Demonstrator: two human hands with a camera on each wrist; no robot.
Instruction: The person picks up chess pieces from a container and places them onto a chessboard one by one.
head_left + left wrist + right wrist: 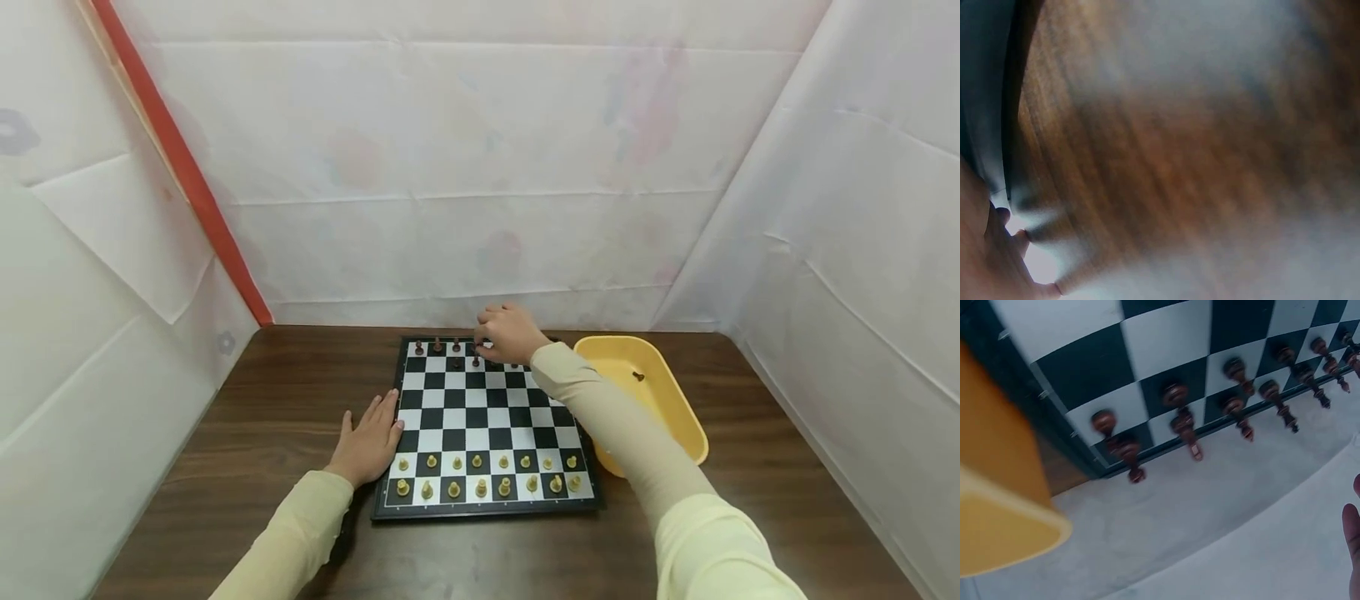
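At 12 o'clock edge of chessboard (pixel 487 417): right hand (pixel 508 333) curled over dark pieces (pixel 456 350), grip unclear. Left hand (pixel 369 442) flat at 9 o'clock, steadying board. Yellow tray (pixel 678 417) at 3 o'clock.

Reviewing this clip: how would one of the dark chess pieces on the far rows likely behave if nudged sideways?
The dark chess pieces look tall, slim and narrow-based, so probably tippy and light. Their turned, rounded shape suggests one would roll once down on the chessboard.

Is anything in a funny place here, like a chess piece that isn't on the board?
Yes. One dark chess piece lies alone in the yellow tray beside the chessboard, while the other dark pieces stand on the far rows. Nothing looks spilled or broken.
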